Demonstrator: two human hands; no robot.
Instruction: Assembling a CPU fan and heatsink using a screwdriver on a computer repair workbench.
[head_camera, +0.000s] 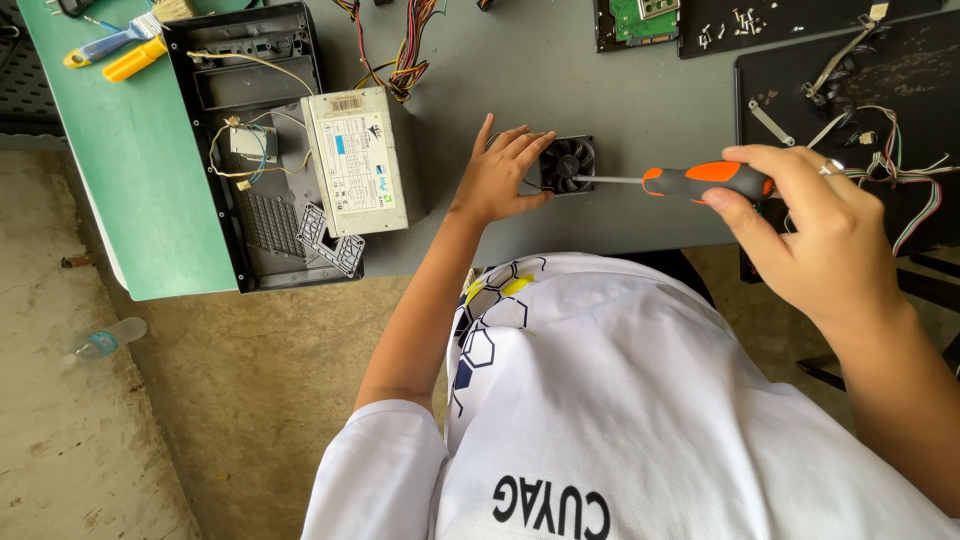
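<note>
Fan (567, 164), small, black and square, lies flat on the grey counter (600, 80), just beyond the white shirt (640, 400) at our chest. Our left hand (500, 172) rests against its near-left edge with fingers spread and loosely curved, steadying it rather than gripping it. Our right hand (810, 225) is wrapped tight around the orange and black handle of a screwdriver (690, 180). The tool's long axis runs level across the view, shaft pointing from the right hand toward the fan, and its tip meets the fan's right side near the hub. So the left hand is the nearer one, touching the fan, while the right stands a screwdriver's length off. A grey power supply box (357, 160) sits well to the left.
</note>
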